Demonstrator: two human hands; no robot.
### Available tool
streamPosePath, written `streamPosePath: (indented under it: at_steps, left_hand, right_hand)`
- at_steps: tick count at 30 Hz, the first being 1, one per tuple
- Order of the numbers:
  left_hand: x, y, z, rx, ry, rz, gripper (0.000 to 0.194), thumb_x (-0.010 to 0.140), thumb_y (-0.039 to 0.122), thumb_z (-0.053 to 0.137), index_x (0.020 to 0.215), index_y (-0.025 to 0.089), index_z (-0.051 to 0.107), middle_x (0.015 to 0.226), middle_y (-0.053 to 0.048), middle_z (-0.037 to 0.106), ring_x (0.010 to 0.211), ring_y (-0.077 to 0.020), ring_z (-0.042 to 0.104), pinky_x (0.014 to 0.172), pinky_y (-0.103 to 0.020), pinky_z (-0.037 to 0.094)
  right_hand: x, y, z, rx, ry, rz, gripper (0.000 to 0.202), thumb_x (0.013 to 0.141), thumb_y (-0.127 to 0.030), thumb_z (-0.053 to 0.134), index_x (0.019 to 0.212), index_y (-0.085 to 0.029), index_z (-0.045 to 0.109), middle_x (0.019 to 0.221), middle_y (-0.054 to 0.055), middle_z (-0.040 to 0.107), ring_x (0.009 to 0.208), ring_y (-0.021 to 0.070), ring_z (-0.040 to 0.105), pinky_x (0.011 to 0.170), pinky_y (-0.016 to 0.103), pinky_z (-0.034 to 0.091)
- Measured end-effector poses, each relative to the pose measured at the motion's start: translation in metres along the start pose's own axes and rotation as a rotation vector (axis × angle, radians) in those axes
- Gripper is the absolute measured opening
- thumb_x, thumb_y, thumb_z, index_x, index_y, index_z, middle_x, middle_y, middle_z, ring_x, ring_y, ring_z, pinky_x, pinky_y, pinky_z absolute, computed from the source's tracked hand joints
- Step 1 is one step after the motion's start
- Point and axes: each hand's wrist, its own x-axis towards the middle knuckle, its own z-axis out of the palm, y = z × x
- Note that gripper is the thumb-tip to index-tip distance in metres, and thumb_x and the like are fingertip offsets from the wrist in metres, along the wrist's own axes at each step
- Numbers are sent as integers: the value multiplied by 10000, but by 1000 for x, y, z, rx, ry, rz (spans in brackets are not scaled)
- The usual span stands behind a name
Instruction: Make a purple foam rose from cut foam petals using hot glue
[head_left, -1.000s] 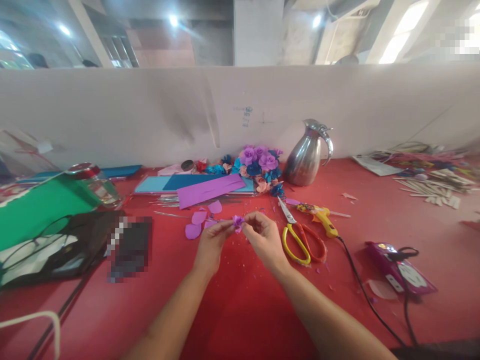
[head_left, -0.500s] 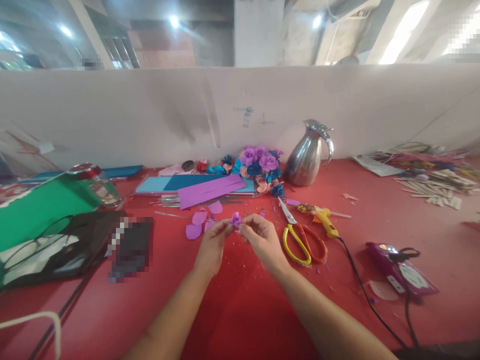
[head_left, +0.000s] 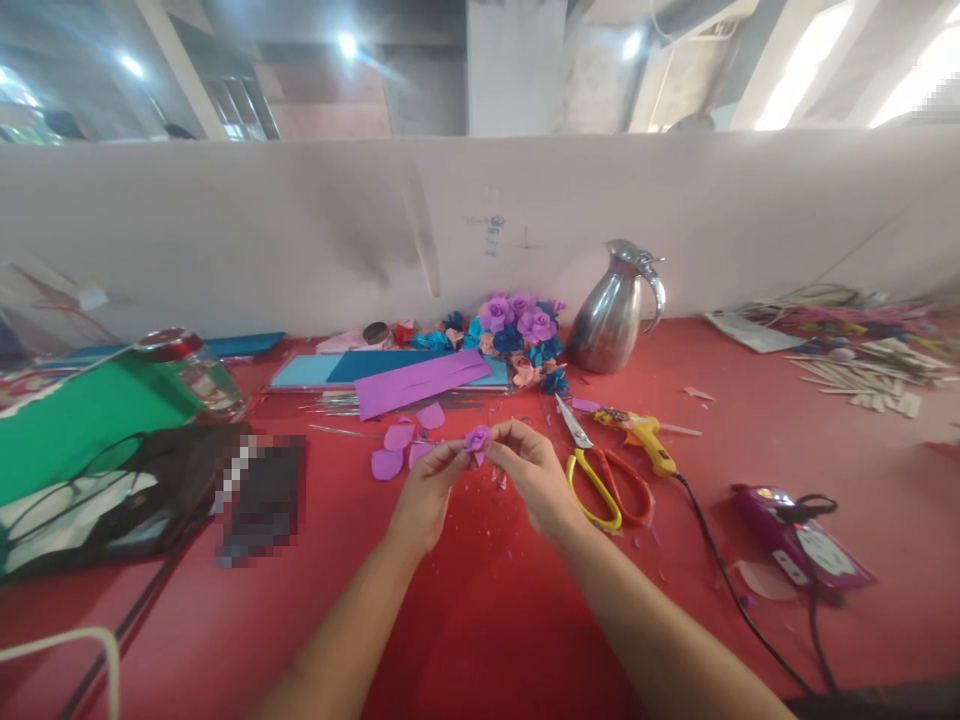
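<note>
A small purple paper flower (head_left: 477,439) is pinched between my two hands, above the middle of the red table. My left hand (head_left: 433,490) holds it from the left, thumb and fingertips closed at its base. From the other side, my right hand (head_left: 531,470) grips its edge between thumb and forefinger. Loose purple paper petals (head_left: 387,463) lie just beyond my left hand. Scissors (head_left: 600,480) with one yellow and one red handle rest to the right of my right hand. Behind them is a yellow glue gun (head_left: 651,438) with a black cord.
A purple paper strip (head_left: 420,382) lies over blue sheets. Finished paper flowers (head_left: 517,325) are heaped beside a steel jug (head_left: 611,310). At right sits a purple power box (head_left: 806,540); at left, a lidded jar (head_left: 199,375), a green sheet (head_left: 90,420) and a dark blurred item (head_left: 266,495).
The purple flower has turned in my fingers and shows more of its open face. My right hand has shifted slightly; the things on the table have stayed put.
</note>
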Motion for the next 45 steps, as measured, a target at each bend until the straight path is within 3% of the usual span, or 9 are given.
streamPosePath:
  at_steps: [10, 14, 20, 24, 30, 34, 45]
  left_hand:
    - [-2, 4, 2, 134, 28, 28, 253, 715, 365, 722, 894, 190, 756, 849, -53, 727, 866, -213, 618, 886, -341, 421]
    - [-1, 4, 1, 148, 57, 22, 260, 702, 373, 731, 895, 200, 760, 843, -44, 730, 838, -197, 615, 850, -313, 422]
    - [-2, 4, 1, 156, 53, 13, 221, 697, 340, 734, 856, 189, 763, 809, -47, 726, 800, -185, 604, 812, -294, 425]
    - [-1, 3, -1, 138, 85, 16, 189, 679, 312, 739, 812, 179, 757, 801, -53, 728, 794, -192, 615, 821, -306, 432]
    - [0, 4, 3, 69, 178, -6, 184, 614, 264, 772, 786, 200, 760, 794, -40, 739, 788, -186, 633, 815, -306, 453]
    - [0, 3, 4, 84, 198, 12, 211, 588, 286, 790, 777, 196, 763, 805, -45, 740, 809, -200, 635, 827, -322, 457]
    - [1, -1, 1, 138, 221, 40, 193, 583, 292, 785, 754, 204, 768, 792, -43, 736, 799, -203, 632, 805, -326, 475]
  right_hand:
    - [1, 2, -2, -43, 45, -20, 152, 673, -321, 647, 676, -190, 569, 593, -25, 551, 552, 105, 478, 504, 223, 385]
    - [2, 7, -3, -98, 24, -11, 179, 675, -345, 656, 696, -181, 589, 667, 4, 606, 586, 111, 501, 502, 217, 381]
    - [3, 6, -3, -58, 27, -19, 153, 674, -326, 638, 680, -189, 570, 623, -12, 579, 543, 103, 476, 496, 221, 377]
    - [-1, 1, -3, -113, 138, -137, 100, 709, -290, 589, 695, -196, 557, 579, -33, 528, 536, 103, 456, 521, 225, 365]
    - [-9, 1, 2, -546, 206, -417, 70, 745, -204, 584, 775, -215, 646, 711, 6, 571, 623, 135, 460, 609, 270, 381]
    - [-10, 7, 4, -654, 226, -425, 130, 744, -186, 604, 844, -223, 677, 755, 8, 574, 633, 136, 464, 614, 270, 382]
    - [-9, 12, 3, -658, 201, -453, 87, 767, -180, 597, 764, -230, 669, 712, 5, 584, 624, 139, 490, 598, 269, 393]
